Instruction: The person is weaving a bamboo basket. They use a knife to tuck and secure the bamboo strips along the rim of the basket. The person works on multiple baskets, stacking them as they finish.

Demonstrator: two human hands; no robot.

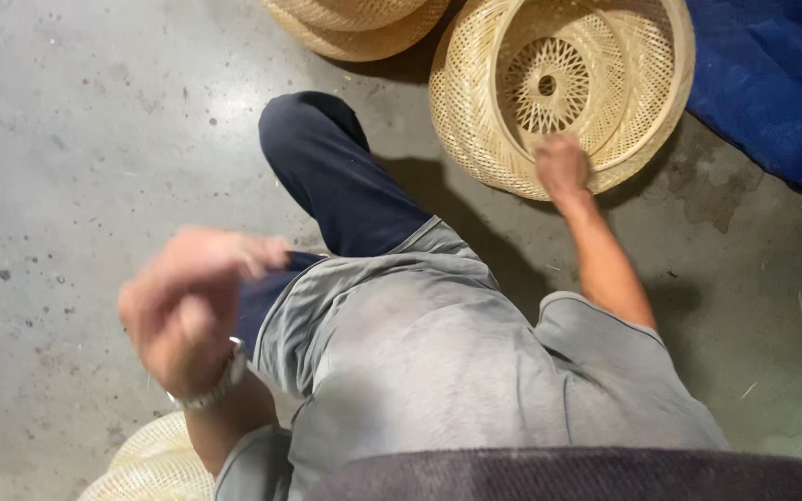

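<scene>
So the right hand (pixel 562 167) was down on the near rim of a round woven basket (pixel 563 88) lying on the concrete floor (pixel 76 139), fingers curled over the edge as if gripping it, though the blur made it hard to be sure; the basket was open toward the camera and had nothing loose in it, just a smaller woven ring with a star-pattern centre nested inside. Looked to me like the weave was already finished and it was only being handled. The left hand (pixel 187 306) hung in the air over the knee, too blurred to tell spread or closed; it held nothing I could make out. Another basket (pixel 359 23) sat at the top edge, contents hidden; a pale woven piece (pixel 155 464) lay bottom left; blue cloth (pixel 772 83) to the right.
</scene>
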